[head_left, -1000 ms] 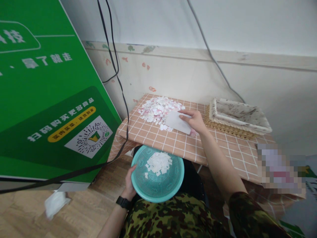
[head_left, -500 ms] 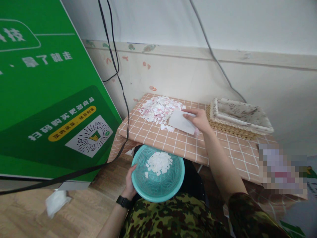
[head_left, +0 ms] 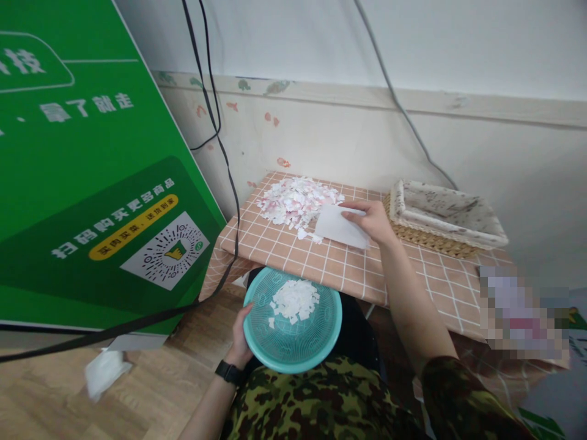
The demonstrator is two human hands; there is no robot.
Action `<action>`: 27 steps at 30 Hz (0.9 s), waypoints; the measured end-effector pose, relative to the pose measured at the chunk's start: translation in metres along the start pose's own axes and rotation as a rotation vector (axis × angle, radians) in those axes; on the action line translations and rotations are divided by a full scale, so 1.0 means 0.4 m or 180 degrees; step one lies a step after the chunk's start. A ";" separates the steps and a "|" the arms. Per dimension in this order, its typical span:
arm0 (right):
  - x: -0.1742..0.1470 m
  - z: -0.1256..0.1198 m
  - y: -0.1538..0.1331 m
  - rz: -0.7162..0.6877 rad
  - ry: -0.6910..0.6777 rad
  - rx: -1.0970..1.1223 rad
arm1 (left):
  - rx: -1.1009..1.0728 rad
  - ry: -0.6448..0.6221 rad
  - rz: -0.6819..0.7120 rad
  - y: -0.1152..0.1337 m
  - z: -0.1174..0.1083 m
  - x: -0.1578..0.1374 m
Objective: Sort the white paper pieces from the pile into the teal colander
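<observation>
My left hand (head_left: 241, 336) grips the left rim of a round teal plastic sieve basket (head_left: 316, 348), held just below the table's front edge. A small heap of white paper scraps (head_left: 296, 300) lies inside it. Over the table, my right hand (head_left: 369, 219) pinches a white sheet of paper (head_left: 338, 227) between thumb and fingers. Just left of that sheet spreads a larger pile of torn white and pinkish paper pieces (head_left: 293, 200). A few loose bits lie at the pile's near edge, close to the sheet.
A cloth-lined wicker basket (head_left: 440, 241) stands on the right of the checked tablecloth (head_left: 275, 247). Black cables (head_left: 228, 177) hang before a green printed panel (head_left: 59, 171) at left. A white plastic bag (head_left: 105, 373) lies on the wooden floor. A blurred-out patch covers the table's right end.
My right hand and the white sheet have shifted slightly right, a little away from the pile. The left hand and the teal basket have stayed in place.
</observation>
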State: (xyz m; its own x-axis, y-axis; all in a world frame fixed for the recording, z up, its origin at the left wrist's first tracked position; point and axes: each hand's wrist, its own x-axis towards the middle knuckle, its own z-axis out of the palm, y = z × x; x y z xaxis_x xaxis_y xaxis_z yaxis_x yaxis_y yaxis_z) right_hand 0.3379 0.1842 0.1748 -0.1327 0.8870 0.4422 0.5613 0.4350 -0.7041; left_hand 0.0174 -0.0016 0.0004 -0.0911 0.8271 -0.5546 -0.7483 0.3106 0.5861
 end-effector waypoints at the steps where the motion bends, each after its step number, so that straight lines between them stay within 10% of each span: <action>1: 0.000 0.005 -0.005 -0.0039 -0.0019 0.0015 | 0.0003 -0.0003 0.0017 0.000 0.001 -0.001; 20: -0.007 -0.037 -0.024 0.0170 -0.0389 0.0137 | -0.0032 -0.0064 0.0019 0.008 0.011 -0.014; 27: -0.060 -0.053 -0.036 0.0252 0.0116 -0.0054 | 0.0038 -0.0056 0.0016 0.011 0.017 -0.022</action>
State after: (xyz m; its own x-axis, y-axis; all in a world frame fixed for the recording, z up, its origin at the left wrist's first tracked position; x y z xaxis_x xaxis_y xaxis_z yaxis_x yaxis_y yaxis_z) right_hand 0.3505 0.1533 0.1860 -0.0577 0.9122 0.4057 0.5828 0.3608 -0.7282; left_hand 0.0195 -0.0043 0.0118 -0.0832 0.8367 -0.5413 -0.7399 0.3120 0.5960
